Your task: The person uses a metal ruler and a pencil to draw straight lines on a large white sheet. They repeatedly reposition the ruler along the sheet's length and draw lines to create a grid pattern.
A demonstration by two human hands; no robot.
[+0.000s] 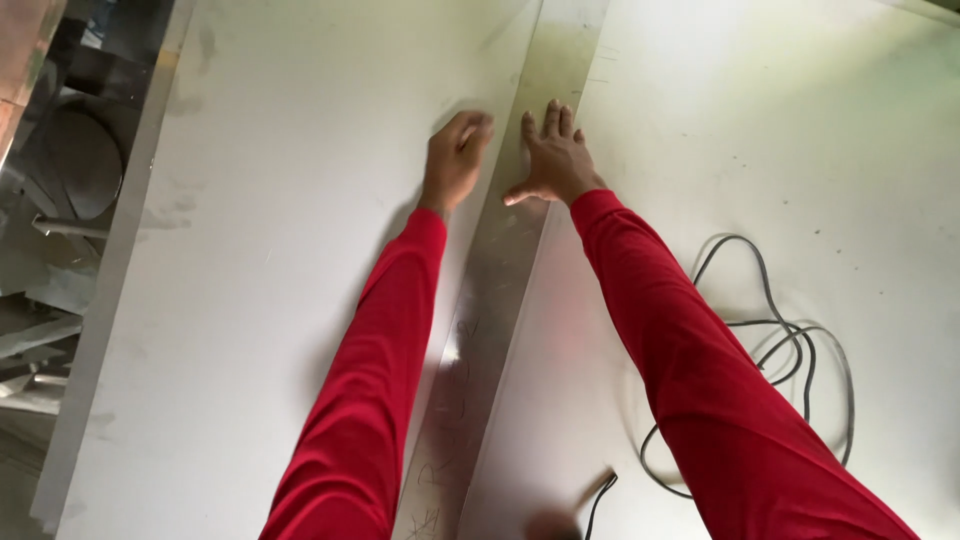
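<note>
Both my arms in red sleeves reach forward over large pale metal sheets. My left hand rests with curled fingers on the left sheet, at its right edge. My right hand lies flat, fingers spread, on a long shiny metal strip that runs between the two sheets. The right sheet lies beyond that hand. Neither hand holds anything that I can see.
A dark cable lies in loops on the right sheet, close to my right forearm. At the far left are dark metal parts and scrap pieces below the sheet's edge. Scratched marks show on the strip near the bottom.
</note>
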